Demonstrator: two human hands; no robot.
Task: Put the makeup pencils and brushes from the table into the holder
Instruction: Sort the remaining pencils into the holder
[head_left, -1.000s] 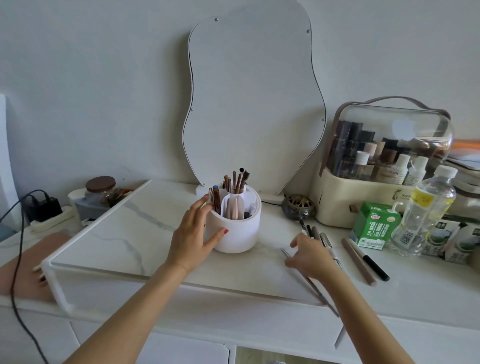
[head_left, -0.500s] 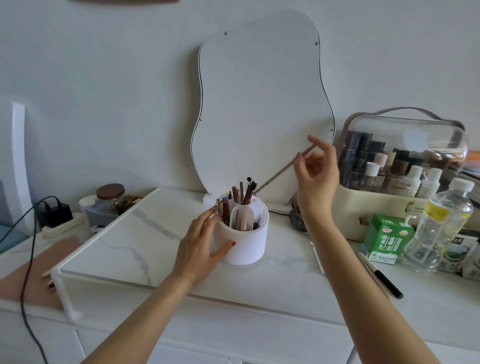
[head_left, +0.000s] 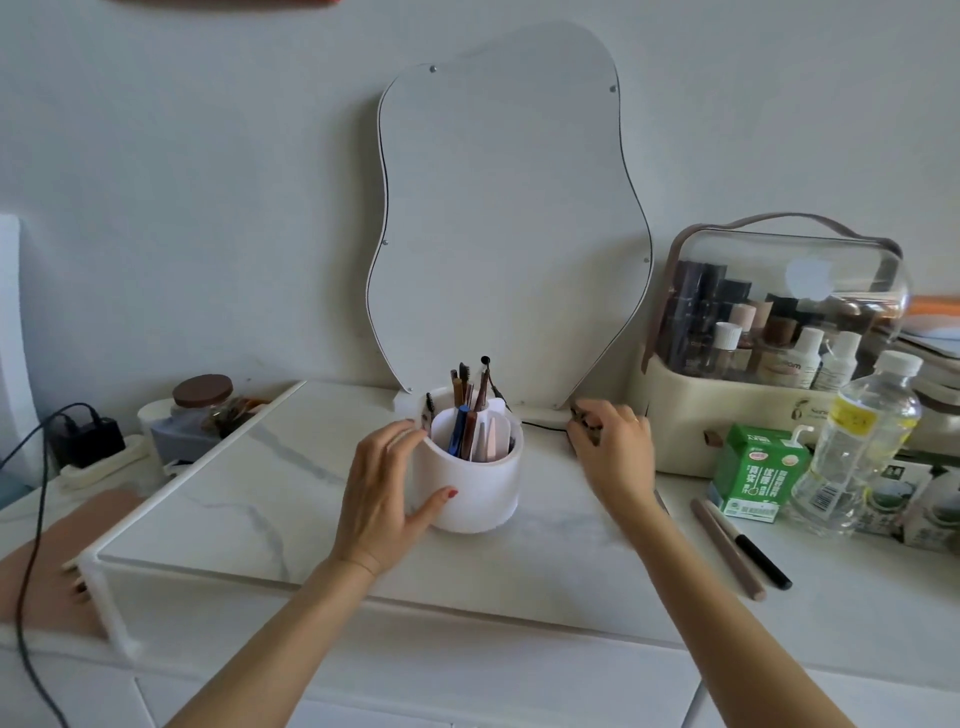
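Observation:
The white round holder (head_left: 475, 499) stands on the marble shelf (head_left: 270, 499), with several brushes and pencils upright in its compartments. My left hand (head_left: 382, 483) grips its left side, thumb in front. My right hand (head_left: 615, 454) is down on the table to the holder's right, fingers curled over a small dark object that it mostly hides. A short piece of a pencil (head_left: 661, 503) shows beside the right wrist. Farther right a brown pencil (head_left: 727, 550) and a black-tipped pen (head_left: 756, 553) lie side by side on the table.
A wavy mirror (head_left: 504, 208) leans on the wall behind the holder. A clear-lidded cosmetics case (head_left: 769, 395), a green carton (head_left: 756, 473) and a water bottle (head_left: 860, 447) crowd the right. A jar (head_left: 202, 400) and a charger with its cable (head_left: 85, 436) sit left.
My right hand lifted a thin brush from the table up to the holder, and has now come back down to the table without it. The left hand stayed on the holder.

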